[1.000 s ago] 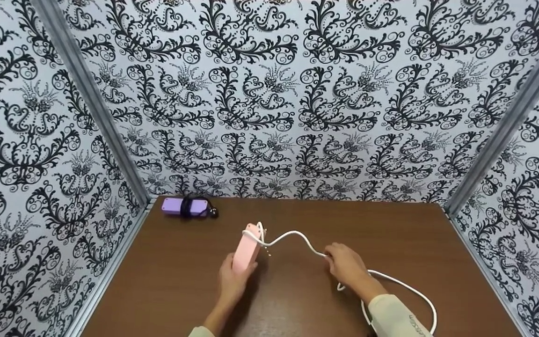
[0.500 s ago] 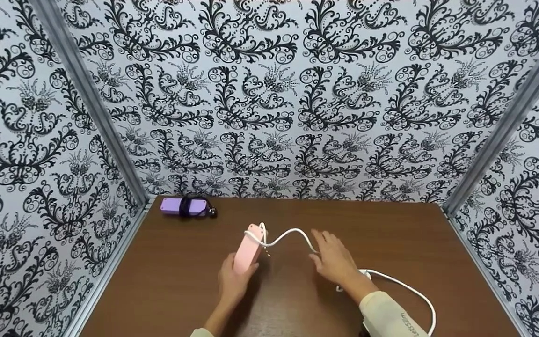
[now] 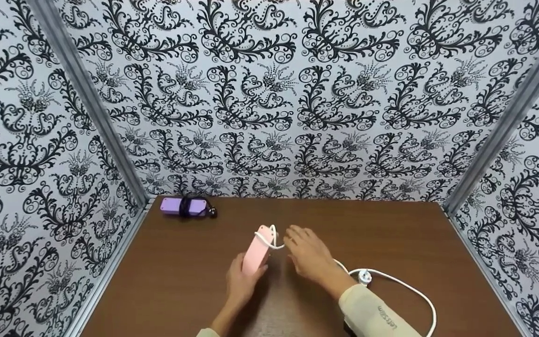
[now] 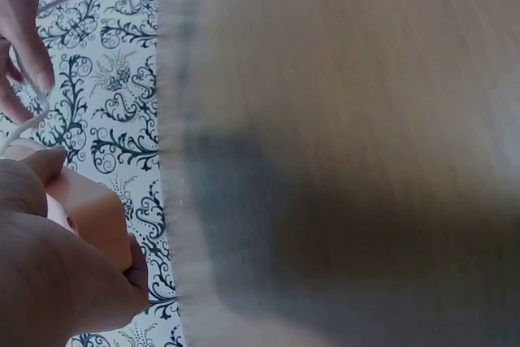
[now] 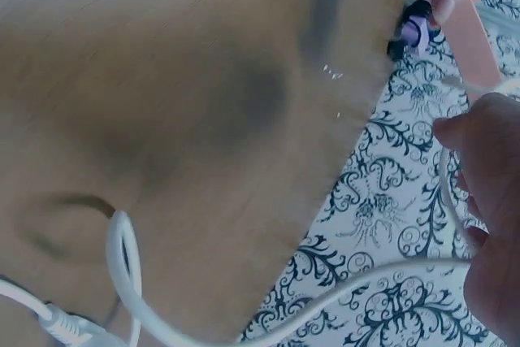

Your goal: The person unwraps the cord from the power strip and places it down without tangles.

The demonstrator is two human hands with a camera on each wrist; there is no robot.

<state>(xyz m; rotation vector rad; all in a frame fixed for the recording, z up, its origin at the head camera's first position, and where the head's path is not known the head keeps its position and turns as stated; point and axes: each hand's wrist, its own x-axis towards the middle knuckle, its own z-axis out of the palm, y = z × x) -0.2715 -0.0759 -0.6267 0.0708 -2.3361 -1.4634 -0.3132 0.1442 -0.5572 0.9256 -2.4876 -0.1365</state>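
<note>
A pink power strip (image 3: 254, 257) stands tilted above the table, and my left hand (image 3: 241, 283) grips its lower end. A white cord (image 3: 407, 283) loops round the strip's upper end. My right hand (image 3: 310, 255) is just right of that end, back upward, with the cord running between its thumb and fingers. In the right wrist view, the fingers (image 5: 475, 237) bend near the cord. The cord comes out behind the hand and curves across the table to the right. Its white plug (image 3: 364, 277) lies beside my right forearm, pins showing.
A purple power strip (image 3: 171, 206), bound with a black cord (image 3: 185, 207), lies at the table's back left corner. Patterned walls (image 3: 269, 103) with grey metal posts (image 3: 508, 117) enclose the brown table (image 3: 180, 262) at the back and sides.
My right hand has moved left along the cord toward the pink strip, loosening its fingers on the way. The plug has come into sight. My left hand and the strip have shifted slightly right.
</note>
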